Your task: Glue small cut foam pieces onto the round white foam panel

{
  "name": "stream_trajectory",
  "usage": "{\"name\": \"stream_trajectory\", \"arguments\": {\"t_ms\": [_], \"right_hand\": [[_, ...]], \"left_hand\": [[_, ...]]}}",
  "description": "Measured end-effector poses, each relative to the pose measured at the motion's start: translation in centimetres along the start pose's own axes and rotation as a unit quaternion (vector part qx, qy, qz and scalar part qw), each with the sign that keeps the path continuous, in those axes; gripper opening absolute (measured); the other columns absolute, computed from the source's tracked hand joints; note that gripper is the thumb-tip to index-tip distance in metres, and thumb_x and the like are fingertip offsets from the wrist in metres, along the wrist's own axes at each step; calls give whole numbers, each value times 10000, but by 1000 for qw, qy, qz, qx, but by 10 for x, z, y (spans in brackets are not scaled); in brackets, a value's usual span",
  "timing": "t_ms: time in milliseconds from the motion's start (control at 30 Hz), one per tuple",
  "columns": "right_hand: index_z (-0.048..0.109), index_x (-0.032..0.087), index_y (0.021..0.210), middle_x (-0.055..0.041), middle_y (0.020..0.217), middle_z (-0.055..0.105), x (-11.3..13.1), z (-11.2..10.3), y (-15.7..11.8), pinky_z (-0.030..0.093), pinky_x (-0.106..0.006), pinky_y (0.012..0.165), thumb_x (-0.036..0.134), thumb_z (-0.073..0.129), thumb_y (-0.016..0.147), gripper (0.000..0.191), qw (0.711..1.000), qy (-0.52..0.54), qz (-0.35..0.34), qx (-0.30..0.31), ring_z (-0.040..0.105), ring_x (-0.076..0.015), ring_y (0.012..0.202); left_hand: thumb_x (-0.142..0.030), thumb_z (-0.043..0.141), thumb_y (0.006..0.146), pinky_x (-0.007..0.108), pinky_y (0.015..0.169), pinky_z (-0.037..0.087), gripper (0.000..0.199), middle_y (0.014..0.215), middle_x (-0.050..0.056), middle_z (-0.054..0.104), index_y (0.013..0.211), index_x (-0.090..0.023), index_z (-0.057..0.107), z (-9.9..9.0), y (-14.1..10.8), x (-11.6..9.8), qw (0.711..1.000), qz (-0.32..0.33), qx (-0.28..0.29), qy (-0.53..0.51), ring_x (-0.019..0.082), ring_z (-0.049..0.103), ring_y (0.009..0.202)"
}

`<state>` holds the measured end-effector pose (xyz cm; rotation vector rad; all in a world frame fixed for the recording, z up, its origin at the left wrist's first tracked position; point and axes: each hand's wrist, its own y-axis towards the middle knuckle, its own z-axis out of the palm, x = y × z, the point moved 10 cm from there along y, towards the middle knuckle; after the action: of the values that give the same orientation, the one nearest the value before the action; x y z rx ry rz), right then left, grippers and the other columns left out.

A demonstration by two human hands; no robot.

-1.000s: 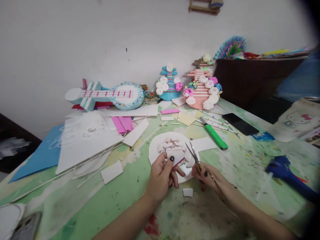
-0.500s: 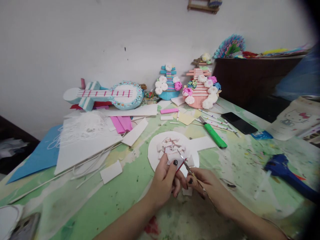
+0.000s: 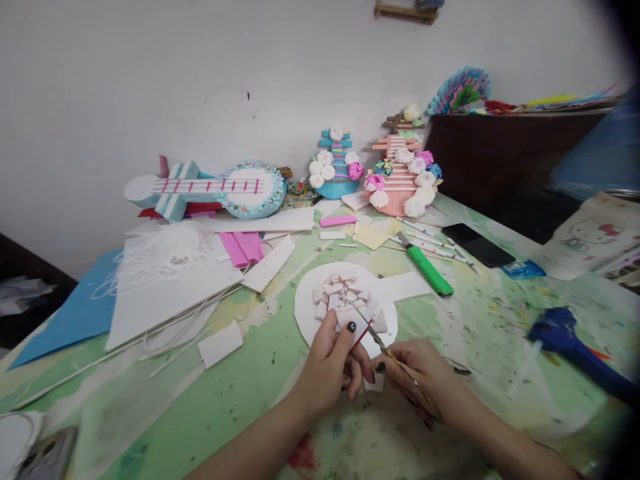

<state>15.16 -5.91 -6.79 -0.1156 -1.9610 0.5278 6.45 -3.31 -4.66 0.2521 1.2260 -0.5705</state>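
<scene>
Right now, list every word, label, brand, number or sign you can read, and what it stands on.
No words, brands or numbers are readable.
Bag: a printed cartoon cat with a red bow; no legible lettering.
Blue packet: any print is too small and blurred to read.
Phone: dark screen, no visible text.

By the wall (image 3: 150, 80) I see a long lute (image 3: 210, 189) lying sideways, then a blue lute (image 3: 336, 189) and a pink lute (image 3: 397, 202), both upright with flowers (image 3: 324, 159). To my right are a phone (image 3: 479, 245), a glue gun (image 3: 575, 350) and a bag (image 3: 560, 259) (a cat (image 3: 583, 237) printed on it); beyond, a fan (image 3: 460, 92) tops a cabinet (image 3: 480, 153).
</scene>
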Motion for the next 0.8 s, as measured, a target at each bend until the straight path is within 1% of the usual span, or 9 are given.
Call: {"name": "stream_trajectory", "arguments": {"t_ms": [133, 267, 367, 467, 567, 667, 733, 800], "right_hand": [[410, 195, 511, 74, 363, 347, -4, 3, 0, 257, -180, 241, 641, 489, 727, 502, 1000, 13, 7, 9, 342, -66, 249], [361, 208, 509, 78, 390, 312, -4, 2, -2, 250, -191, 256, 689, 440, 726, 533, 1000, 16, -8, 24, 317, -62, 263], [355, 211, 542, 64, 431, 332, 5, -9, -9, 271, -201, 322, 721, 360, 747, 550, 999, -4, -46, 0, 336, -71, 338], [377, 207, 578, 49, 483, 352, 15, -15, -15, 295, -217, 405, 728, 349, 749, 549, 997, -26, -69, -5, 351, -90, 441], [408, 194, 604, 43, 528, 359, 22, -14, -15, 268, -224, 443, 675, 389, 777, 511, 994, -77, -81, 11, 331, -94, 490], [456, 178, 663, 35, 603, 396, 30, -12, -12, 252, -224, 484, 594, 429, 815, 444, 986, -124, -112, 12, 325, -97, 553], [463, 175, 685, 37, 624, 398, 33, -10, -11, 242, -225, 493, 567, 457, 817, 414, 984, -136, -118, 9, 323, -100, 575], [443, 176, 673, 40, 616, 383, 36, -11, -11, 230, -227, 491, 563, 463, 816, 413, 983, -141, -117, 1, 321, -100, 574]], "left_hand": [[-450, 395, 872, 112, 285, 166, 246, 497, -40, 593, 896, -211, 343, -4, 2, -3, 1000, -8, -19, -3, 44, 378, 249], [-460, 473, 833, 120, 288, 159, 279, 480, -40, 573, 850, -190, 404, -17, 3, -11, 998, 4, -61, -1, 31, 350, 247], [-426, 543, 797, 127, 296, 154, 276, 448, -55, 524, 802, -160, 470, -27, 3, -16, 995, 16, -98, 9, 9, 281, 254], [-401, 560, 783, 137, 308, 129, 266, 409, -63, 470, 746, -143, 505, -30, 2, -17, 993, 13, -114, 15, 4, 229, 276], [-401, 566, 773, 145, 323, 121, 272, 371, -76, 408, 703, -143, 512, -30, 1, -18, 992, 7, -119, 30, 10, 215, 295], [-392, 565, 773, 149, 336, 135, 262, 346, -86, 372, 712, -141, 527, -25, 1, -18, 994, 3, -98, 56, 16, 220, 303], [-384, 562, 776, 151, 347, 146, 255, 343, -85, 373, 710, -141, 528, -22, 2, -19, 995, 4, -84, 62, 18, 228, 308], [-378, 557, 778, 157, 356, 156, 249, 343, -85, 372, 702, -143, 523, -23, 3, -19, 995, 8, -83, 55, 19, 233, 311]]}}
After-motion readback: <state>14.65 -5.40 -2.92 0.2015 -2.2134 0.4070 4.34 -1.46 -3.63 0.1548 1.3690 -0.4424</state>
